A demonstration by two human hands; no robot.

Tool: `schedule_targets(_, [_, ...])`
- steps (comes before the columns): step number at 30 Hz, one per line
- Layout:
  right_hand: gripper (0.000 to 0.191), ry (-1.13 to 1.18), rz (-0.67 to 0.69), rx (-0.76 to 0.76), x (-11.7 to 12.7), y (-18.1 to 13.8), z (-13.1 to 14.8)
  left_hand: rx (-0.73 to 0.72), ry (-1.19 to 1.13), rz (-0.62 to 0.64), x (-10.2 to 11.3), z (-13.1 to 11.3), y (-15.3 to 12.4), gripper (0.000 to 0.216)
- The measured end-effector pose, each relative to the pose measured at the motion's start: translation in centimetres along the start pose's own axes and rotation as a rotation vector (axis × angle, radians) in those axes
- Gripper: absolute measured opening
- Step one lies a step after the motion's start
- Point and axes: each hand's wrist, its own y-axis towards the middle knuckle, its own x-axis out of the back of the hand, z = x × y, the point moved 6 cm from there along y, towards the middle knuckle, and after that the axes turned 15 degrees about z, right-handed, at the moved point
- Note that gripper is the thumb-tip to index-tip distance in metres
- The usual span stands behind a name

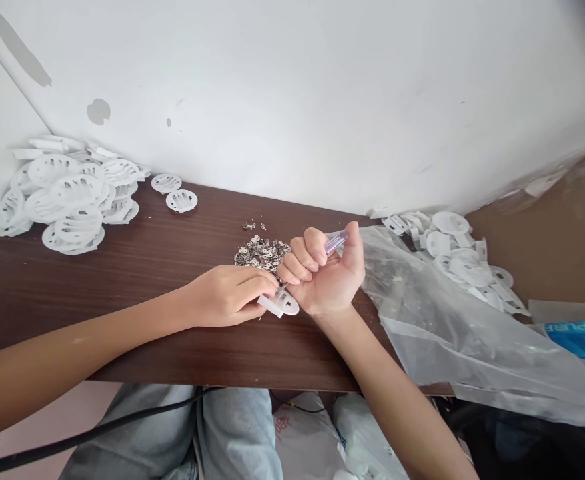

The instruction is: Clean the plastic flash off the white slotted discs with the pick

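Observation:
My left hand (229,295) pinches a white round plastic part (288,305) with a raised block, low over the front of the table. My right hand (328,275), palm turned up, is wrapped around the clear purplish handle of a screwdriver (336,243). Its thin metal shaft slants down to the left and meets the part by my left fingertips; the exact contact point is hidden. Just behind both hands lies a heap of small metal clips (259,252), partly covered by my fingers.
Similar white parts form a pile (72,193) at the back left, with two discs (181,201) beside it. On the right, more white parts (465,257) lie by a clear plastic bag (422,313). A white wall (292,100) rises behind the brown table (172,233).

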Motion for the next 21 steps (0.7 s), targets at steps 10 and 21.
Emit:
schedule_targets(10, [0.067,-0.081,-0.006,-0.001,-0.19,-0.06,0.33,-0.007,0.046,-0.03,0.18,-0.14,0.03,0.011])
schedule_targets(21, [0.067,-0.147,-0.065,0.025,-0.45,-0.35,0.47,-0.009,0.045,-0.032,0.19,-0.17,-0.11,0.014])
